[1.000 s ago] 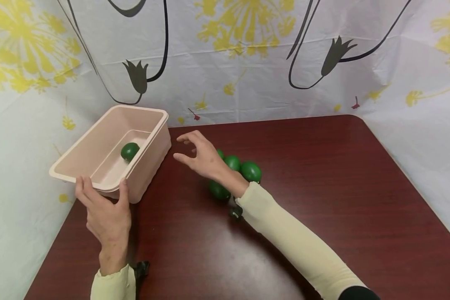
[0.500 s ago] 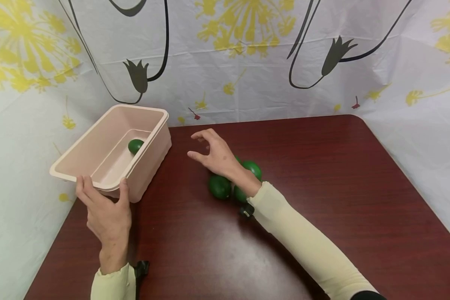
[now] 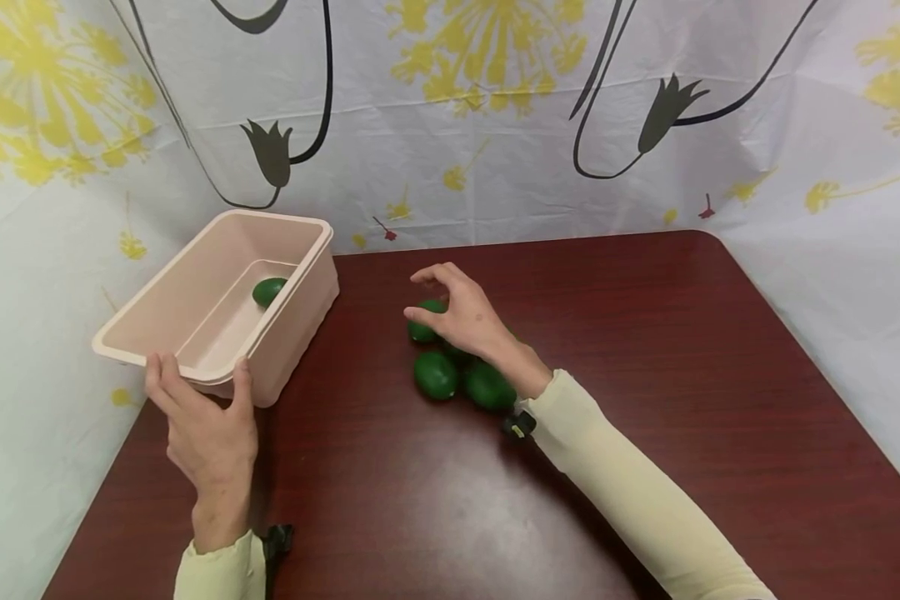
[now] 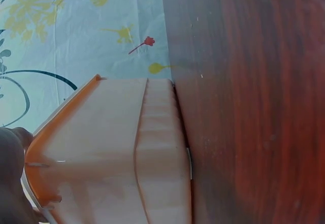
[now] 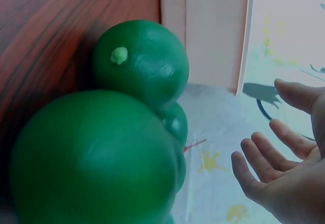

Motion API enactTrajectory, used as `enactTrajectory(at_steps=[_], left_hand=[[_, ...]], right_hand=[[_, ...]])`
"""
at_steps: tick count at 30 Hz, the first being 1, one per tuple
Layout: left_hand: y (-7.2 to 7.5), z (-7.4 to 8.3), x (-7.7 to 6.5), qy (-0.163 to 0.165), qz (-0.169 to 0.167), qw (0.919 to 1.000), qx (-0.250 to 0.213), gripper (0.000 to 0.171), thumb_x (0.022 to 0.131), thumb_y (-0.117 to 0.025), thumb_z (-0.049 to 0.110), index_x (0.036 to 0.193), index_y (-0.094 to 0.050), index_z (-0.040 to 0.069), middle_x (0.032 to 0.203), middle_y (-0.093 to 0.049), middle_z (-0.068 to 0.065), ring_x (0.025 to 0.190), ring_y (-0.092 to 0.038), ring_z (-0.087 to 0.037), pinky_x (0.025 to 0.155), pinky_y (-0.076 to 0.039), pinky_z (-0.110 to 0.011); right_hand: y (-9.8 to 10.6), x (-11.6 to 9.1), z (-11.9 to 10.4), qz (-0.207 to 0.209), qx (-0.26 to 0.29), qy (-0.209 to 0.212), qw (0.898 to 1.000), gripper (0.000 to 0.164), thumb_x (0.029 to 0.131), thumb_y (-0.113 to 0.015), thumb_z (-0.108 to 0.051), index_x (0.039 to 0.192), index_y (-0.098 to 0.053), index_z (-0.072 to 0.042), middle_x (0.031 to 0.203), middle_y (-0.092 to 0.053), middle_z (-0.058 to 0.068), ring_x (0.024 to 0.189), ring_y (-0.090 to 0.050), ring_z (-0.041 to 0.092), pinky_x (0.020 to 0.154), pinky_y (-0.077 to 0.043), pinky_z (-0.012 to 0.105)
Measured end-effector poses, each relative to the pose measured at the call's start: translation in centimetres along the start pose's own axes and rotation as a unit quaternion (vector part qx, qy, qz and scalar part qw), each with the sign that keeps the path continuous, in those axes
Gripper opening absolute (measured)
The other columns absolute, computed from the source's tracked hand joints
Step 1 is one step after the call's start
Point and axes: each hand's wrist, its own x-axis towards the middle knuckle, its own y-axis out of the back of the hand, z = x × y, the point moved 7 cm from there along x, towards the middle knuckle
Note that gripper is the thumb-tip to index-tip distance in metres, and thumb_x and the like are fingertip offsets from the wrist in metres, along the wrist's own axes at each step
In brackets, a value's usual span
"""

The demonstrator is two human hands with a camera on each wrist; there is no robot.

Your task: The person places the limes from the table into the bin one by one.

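Note:
A pale pink plastic bin (image 3: 300, 329) stands at the table's left with one smooth dark green, egg-shaped fruit (image 3: 268, 292) inside. At the bin's near corner my left hand (image 3: 213, 437) holds the rim, fingers on one side and thumb on the other; in the left wrist view part of that hand (image 4: 12, 173) shows by the rim. My right hand (image 3: 465, 317) is over a cluster of similar green fruits (image 3: 435, 375), fingers loosely bent with nothing between them. Its forearm hides part of the cluster. In the right wrist view, one fruit (image 5: 139, 61) has a light green stem nub.
A dark red wood-grain table (image 3: 645, 358) bears everything. Behind it and along both sides hangs a white sheet (image 3: 510, 183) printed with yellow and grey flowers. The bin stands close to the sheet at the left.
My right hand has moved right, away from the bin and over the fruit cluster. The fruit in the bin has rolled slightly toward the far right. My left hand stays on the rim.

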Motion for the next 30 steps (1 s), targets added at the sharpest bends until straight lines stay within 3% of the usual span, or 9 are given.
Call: enactTrajectory(at_steps=[13,20,30], left_hand=[[0.1,0.1,-0.1,-0.001,0.003,1.0000,0.001,0.084,0.096,-0.062,0.062,0.159,-0.035,0.014,0.170,-0.030,0.001,0.107,-0.062,-0.058,0.076,-0.041,-0.074],[0.2,-0.1,-0.1,0.000,-0.001,1.0000,0.005,0.084,0.096,-0.061,0.062,0.160,-0.034,0.015,0.171,-0.030,0.002,0.106,-0.062,-0.058,0.076,-0.041,-0.074],[0.1,0.0,-0.1,-0.002,-0.001,1.0000,0.006,0.084,0.096,-0.061,0.063,0.160,-0.034,0.015,0.171,-0.029,0.002,0.105,-0.062,-0.058,0.075,-0.041,-0.074]], right_hand=[[1.7,-1.3,2.3,0.008,-0.011,-0.014,1.000,0.043,0.094,-0.079,-0.029,0.132,-0.065,-0.015,0.132,-0.064,0.008,0.127,-0.060,0.030,0.107,-0.049,0.048],[2.4,-2.0,3.5,0.010,-0.017,-0.022,1.000,0.040,0.093,-0.079,-0.029,0.129,-0.067,-0.016,0.127,-0.065,0.003,0.128,-0.059,0.033,0.107,-0.048,0.051],[3.6,-3.2,5.3,0.005,-0.020,-0.046,0.999,0.039,0.093,-0.080,-0.028,0.129,-0.067,-0.019,0.131,-0.066,0.006,0.128,-0.059,0.029,0.108,-0.047,0.051]])
